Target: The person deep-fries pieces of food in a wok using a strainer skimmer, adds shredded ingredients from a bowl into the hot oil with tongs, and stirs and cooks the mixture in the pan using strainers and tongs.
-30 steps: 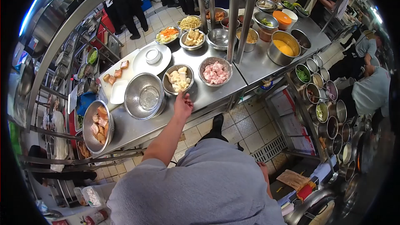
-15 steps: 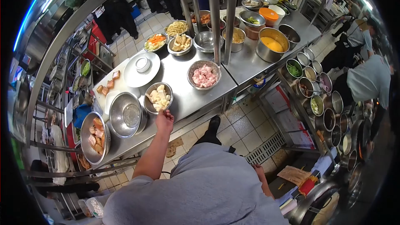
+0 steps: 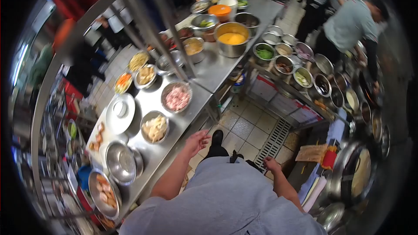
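My left hand [image 3: 197,142] is in the air just off the counter's front edge, fingers loosely bent and apart, holding nothing. Nearest to it on the counter is a metal bowl of pale, cut pieces [image 3: 155,128]. Behind that bowl is another metal bowl with pink raw meat pieces [image 3: 176,97]. My right hand [image 3: 272,165] hangs low at my right side with its fingers curled closed; nothing shows in it.
The steel counter [image 3: 167,150] also bears a white plate [image 3: 114,124], nested steel bowls [image 3: 121,162] and a bowl of orange-pink pieces [image 3: 105,191]. A pot of yellow liquid [image 3: 232,39] stands farther back. Shelf posts rise from the counter. At right, a co-worker [image 3: 348,26] bends over several pots.
My left hand has left the rim of the bowl of pale pieces. That bowl now stands closer to the meat bowl. My view has turned right, and my right hand shows more fully.
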### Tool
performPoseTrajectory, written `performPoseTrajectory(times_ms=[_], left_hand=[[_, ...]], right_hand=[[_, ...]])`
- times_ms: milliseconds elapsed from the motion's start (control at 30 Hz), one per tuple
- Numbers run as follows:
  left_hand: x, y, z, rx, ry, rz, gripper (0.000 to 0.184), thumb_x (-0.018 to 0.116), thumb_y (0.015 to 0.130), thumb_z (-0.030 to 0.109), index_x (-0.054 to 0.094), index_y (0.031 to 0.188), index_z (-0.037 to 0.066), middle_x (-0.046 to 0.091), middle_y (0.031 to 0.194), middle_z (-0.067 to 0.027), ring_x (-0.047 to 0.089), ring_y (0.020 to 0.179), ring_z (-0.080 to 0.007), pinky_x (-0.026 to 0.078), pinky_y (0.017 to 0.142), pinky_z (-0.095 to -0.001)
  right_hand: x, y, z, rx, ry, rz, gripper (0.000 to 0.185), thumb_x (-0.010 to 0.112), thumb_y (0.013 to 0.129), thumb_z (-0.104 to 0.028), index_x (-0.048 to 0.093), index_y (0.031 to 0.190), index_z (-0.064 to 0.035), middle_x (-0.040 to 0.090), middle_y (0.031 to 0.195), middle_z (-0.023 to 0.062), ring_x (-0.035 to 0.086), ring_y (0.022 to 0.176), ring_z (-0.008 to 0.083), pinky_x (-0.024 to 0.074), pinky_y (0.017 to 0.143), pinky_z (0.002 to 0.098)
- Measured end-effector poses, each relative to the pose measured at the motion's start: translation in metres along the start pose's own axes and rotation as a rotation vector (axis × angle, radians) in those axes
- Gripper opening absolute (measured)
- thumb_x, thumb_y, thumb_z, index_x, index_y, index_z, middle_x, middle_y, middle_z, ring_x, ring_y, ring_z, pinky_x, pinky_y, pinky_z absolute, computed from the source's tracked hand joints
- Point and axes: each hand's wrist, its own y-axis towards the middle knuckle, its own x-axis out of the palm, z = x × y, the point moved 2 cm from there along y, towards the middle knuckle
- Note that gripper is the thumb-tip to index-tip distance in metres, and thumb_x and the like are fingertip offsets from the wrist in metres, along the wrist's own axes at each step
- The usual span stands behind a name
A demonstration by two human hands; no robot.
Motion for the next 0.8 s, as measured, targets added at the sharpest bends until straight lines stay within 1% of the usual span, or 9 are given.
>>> performPoseTrajectory(times_ms=[67,200,267,300,367,500,600,700,800], left_hand=[[-0.009,0.027,-0.022,-0.064,0.541,0.152,0.032,0.052,0.085,0.032,0.056,0.111,0.015,0.063,0.089,-0.0056,0.057,0.066,-0.0098,0.046,0.060,-0.0262],[-0.080,0.086,-0.083,-0.043,1.658,-0.140,0.031,0.052,0.077,0.032,0.063,0.098,0.012,0.064,0.084,-0.0112,0.061,0.082,-0.0243,0.047,0.070,-0.0359],[-0.117,0.122,-0.108,-0.090,2.118,-0.782,0.030,0.053,0.078,0.028,0.062,0.102,0.013,0.062,0.100,-0.0107,0.059,0.090,-0.0272,0.047,0.077,-0.0372],[-0.105,0.136,-0.098,-0.244,2.180,-1.006,0.028,0.054,0.079,0.025,0.062,0.103,0.014,0.060,0.105,-0.0092,0.059,0.091,-0.0264,0.047,0.077,-0.0371],[-0.108,0.158,-0.100,-0.377,1.829,-0.510,0.028,0.055,0.080,0.024,0.061,0.105,0.015,0.064,0.096,-0.0080,0.060,0.087,-0.0256,0.048,0.077,-0.0365],[-0.019,0.205,-0.077,-0.618,1.692,-0.358,0.028,0.054,0.081,0.031,0.064,0.100,0.014,0.065,0.086,-0.0087,0.060,0.084,-0.0255,0.047,0.077,-0.0352],[0.067,0.259,-0.068,-0.233,2.187,-0.704,0.039,0.046,0.082,0.044,0.068,0.083,0.013,0.064,0.084,-0.0125,0.060,0.082,-0.0291,0.047,0.074,-0.0379],[0.150,0.324,-0.073,0.009,2.117,-0.746,0.039,0.045,0.081,0.044,0.067,0.082,0.012,0.064,0.084,-0.0128,0.060,0.084,-0.0303,0.047,0.075,-0.0392],[0.231,0.364,-0.081,0.318,2.178,-0.859,0.036,0.048,0.079,0.041,0.066,0.082,0.010,0.064,0.087,-0.0125,0.059,0.087,-0.0303,0.046,0.076,-0.0384]], right_hand=[[-0.006,-0.011,0.000,-0.012,-0.048,0.028,0.019,0.051,0.084,-0.021,0.058,0.091,-0.0049,0.060,0.072,0.0044,0.056,0.057,0.0139,0.0443,0.049,0.0267],[-0.006,-0.010,0.054,-0.094,0.188,0.113,0.019,0.052,0.084,-0.024,0.058,0.087,-0.0061,0.057,0.065,0.0038,0.055,0.055,0.0136,0.0433,0.047,0.0271],[-0.012,-0.032,0.069,-0.001,0.219,0.128,0.020,0.051,0.084,-0.026,0.057,0.082,-0.0069,0.056,0.064,0.0035,0.055,0.054,0.0140,0.0427,0.045,0.0269],[-0.012,-0.045,0.088,0.091,0.325,0.210,0.020,0.051,0.084,-0.026,0.056,0.080,-0.0074,0.055,0.064,0.0036,0.054,0.054,0.0139,0.0425,0.044,0.0270],[-0.001,-0.070,0.122,0.195,0.491,0.264,0.017,0.050,0.084,-0.023,0.056,0.079,-0.0083,0.055,0.063,0.0036,0.054,0.051,0.0139,0.0411,0.041,0.0272],[0.025,-0.109,0.171,0.377,0.646,0.386,0.017,0.051,0.081,-0.022,0.058,0.081,-0.0070,0.057,0.064,0.0020,0.053,0.050,0.0122,0.0408,0.041,0.0283],[0.057,-0.145,0.175,0.528,0.818,0.510,0.016,0.050,0.079,-0.021,0.059,0.084,-0.0093,0.058,0.067,0.0020,0.055,0.050,0.0124,0.0404,0.040,0.0296],[0.083,-0.154,0.156,0.568,0.981,0.538,0.011,0.047,0.082,-0.016,0.056,0.082,-0.0090,0.055,0.065,0.0034,0.052,0.046,0.0144,0.0382,0.036,0.0290],[0.112,-0.129,0.143,0.527,0.787,0.551,0.017,0.047,0.081,-0.020,0.059,0.076,-0.0079,0.057,0.065,0.0025,0.055,0.051,0.0141,0.0414,0.040,0.0284]])
